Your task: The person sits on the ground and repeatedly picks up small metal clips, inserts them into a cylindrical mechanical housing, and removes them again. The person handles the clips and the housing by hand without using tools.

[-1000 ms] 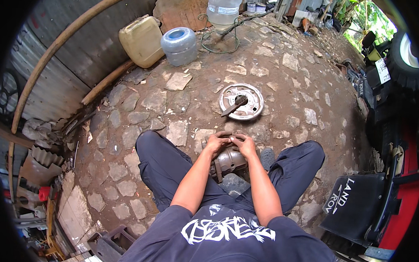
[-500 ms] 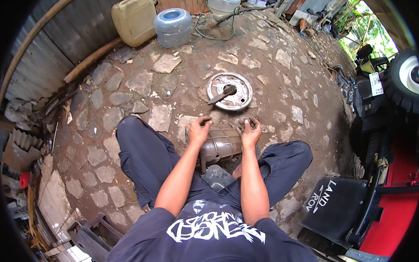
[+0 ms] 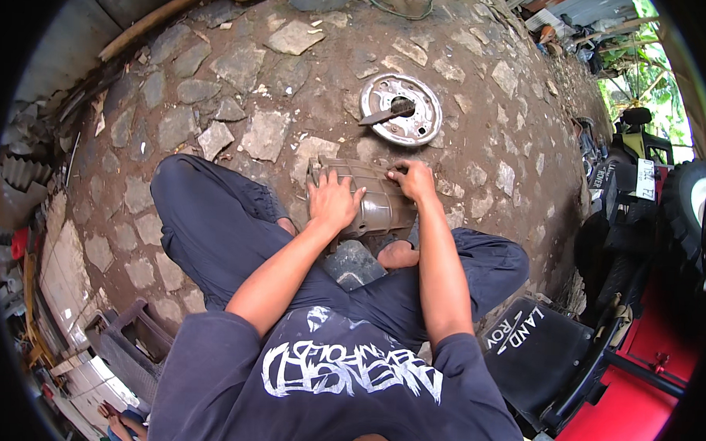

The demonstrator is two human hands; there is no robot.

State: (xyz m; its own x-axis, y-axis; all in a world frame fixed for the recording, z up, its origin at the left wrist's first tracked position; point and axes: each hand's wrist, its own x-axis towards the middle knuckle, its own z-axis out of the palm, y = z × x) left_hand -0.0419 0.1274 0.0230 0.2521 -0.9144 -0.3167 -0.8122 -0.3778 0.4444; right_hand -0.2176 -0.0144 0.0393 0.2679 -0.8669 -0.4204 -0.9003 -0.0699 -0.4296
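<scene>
A ribbed, brownish metal casing (image 3: 375, 196) lies on the ground between my bent legs. My left hand (image 3: 335, 201) rests on its left side, palm down with fingers spread. Over the casing's far right edge is my right hand (image 3: 413, 181), its fingers curled and pinched together. Whatever is between those fingertips is too small to make out. Just beyond the casing lies a silvery wheel rim (image 3: 428, 114), with a dark flat metal piece (image 3: 381, 116) across its centre.
Uneven stones set in dirt make up the ground (image 3: 263, 136). A red vehicle (image 3: 623, 385) with a black mud flap (image 3: 531, 347) stands close on my right. A dark plastic crate-like object (image 3: 135, 337) sits at left, and another person's hand (image 3: 113, 418) shows at lower left.
My left hand has come down flat onto the casing, its fingers spreading. My right hand has moved from above the casing's far side to its right edge. The view has tilted downward.
</scene>
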